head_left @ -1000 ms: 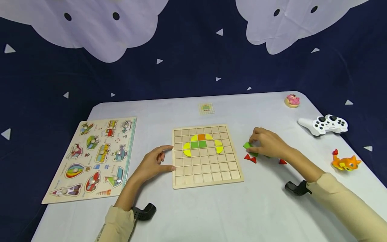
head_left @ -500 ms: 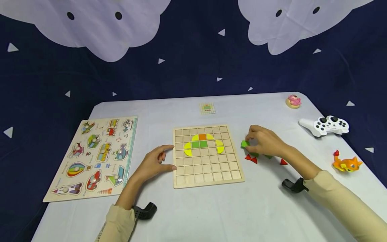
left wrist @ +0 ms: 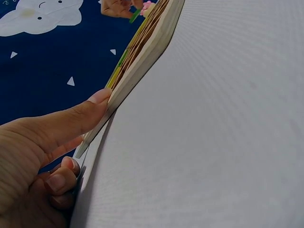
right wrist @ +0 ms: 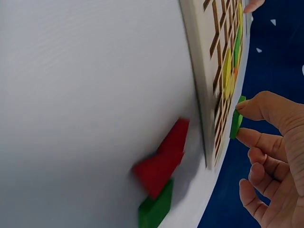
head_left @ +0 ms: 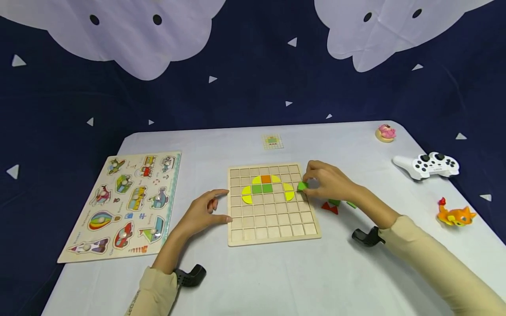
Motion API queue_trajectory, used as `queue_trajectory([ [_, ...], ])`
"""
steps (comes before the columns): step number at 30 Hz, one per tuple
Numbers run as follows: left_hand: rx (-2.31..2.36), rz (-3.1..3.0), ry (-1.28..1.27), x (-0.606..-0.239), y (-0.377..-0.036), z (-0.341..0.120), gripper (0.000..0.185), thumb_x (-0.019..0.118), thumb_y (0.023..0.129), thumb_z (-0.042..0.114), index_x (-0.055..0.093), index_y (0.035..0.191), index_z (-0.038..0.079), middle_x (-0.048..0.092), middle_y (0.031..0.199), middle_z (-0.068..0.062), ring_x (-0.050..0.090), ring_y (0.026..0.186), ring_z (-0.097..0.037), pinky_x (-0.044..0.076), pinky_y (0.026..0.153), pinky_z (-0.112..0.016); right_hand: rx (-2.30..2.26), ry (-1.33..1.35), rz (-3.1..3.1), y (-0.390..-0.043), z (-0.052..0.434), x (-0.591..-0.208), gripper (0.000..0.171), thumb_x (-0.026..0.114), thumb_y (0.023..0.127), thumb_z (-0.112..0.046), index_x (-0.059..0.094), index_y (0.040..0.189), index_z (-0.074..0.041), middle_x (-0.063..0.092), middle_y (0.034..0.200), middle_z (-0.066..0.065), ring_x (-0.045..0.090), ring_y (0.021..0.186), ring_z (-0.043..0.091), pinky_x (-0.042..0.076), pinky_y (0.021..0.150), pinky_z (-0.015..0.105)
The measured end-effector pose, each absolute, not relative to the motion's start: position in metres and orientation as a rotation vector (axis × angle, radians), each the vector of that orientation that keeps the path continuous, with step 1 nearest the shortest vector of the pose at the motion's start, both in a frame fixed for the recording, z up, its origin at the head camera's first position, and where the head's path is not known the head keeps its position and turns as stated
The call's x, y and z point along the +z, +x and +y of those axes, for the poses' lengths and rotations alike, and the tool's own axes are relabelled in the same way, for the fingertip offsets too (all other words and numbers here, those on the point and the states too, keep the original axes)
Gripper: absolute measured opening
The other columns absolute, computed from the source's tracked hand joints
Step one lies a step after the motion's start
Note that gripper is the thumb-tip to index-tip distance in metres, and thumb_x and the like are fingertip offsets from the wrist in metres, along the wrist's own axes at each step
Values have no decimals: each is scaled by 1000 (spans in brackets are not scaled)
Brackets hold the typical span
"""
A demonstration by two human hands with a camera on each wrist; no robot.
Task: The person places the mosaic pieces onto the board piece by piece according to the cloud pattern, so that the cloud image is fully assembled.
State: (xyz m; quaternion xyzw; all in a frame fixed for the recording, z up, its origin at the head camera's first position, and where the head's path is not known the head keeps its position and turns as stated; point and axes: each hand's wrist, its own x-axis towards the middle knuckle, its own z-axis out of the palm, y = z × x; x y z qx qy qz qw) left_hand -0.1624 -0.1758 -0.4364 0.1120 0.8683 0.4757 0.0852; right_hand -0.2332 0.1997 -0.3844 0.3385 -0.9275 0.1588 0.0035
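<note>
The right hand point(head_left: 330, 184) is pinching a green tile point(head_left: 302, 186) over the grid board's point(head_left: 272, 228) right edge; the left hand point(head_left: 201, 213), its grip relaxed, is touching the board's left edge; no writing is legible

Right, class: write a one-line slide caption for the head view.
Right hand pinches a green tile over the wooden grid board; left hand rests against its edge.

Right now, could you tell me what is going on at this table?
A person is filling a wooden grid board with coloured pieces. The right hand pinches a green piece above the board's right edge. The left hand touches the board's left edge. Yellow, green and orange pieces already sit in it; red pieces lie beside it.
</note>
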Motion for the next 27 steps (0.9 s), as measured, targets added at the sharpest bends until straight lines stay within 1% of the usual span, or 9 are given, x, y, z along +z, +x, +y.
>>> queue_trajectory([
  [4,1418,2591,326,-436,-162,-175,76,89,72,16,55,139,8,42,82,-3,40,76,-17,34,70,-29,530,1112,-2884,-236,187,-385,22,81,77,-22,76,92,-7,56,92,3,53,85,18,47,75,34],
  [11,1413,2592,308,-436,-162,-175,76,89,71,16,55,139,8,42,83,-3,40,76,-17,34,70,-29,513,1202,-2831,-240,167,-384,22,80,77,-22,76,91,-7,54,89,1,46,81,13,44,72,31],
  [18,1419,2589,306,-435,-162,-174,75,89,71,16,56,138,9,42,83,-3,40,76,-17,34,70,-29,480,1246,-2816,-244,152,-385,26,81,78,-22,78,96,-4,56,89,2,47,80,14,46,73,31],
  [22,1421,2586,307,-435,-163,-175,75,89,71,16,56,138,8,42,83,-3,41,77,-17,34,70,-28,464,1274,-2808,-246,146,-387,25,80,78,-23,78,95,-4,57,90,2,47,80,14,46,73,31],
  [27,1421,2587,307,-435,-162,-175,75,89,72,15,56,138,8,42,83,-4,41,77,-17,34,70,-28,423,1308,-2790,-248,142,-390,25,81,79,-23,77,94,-4,59,91,3,49,80,14,48,75,33],
])
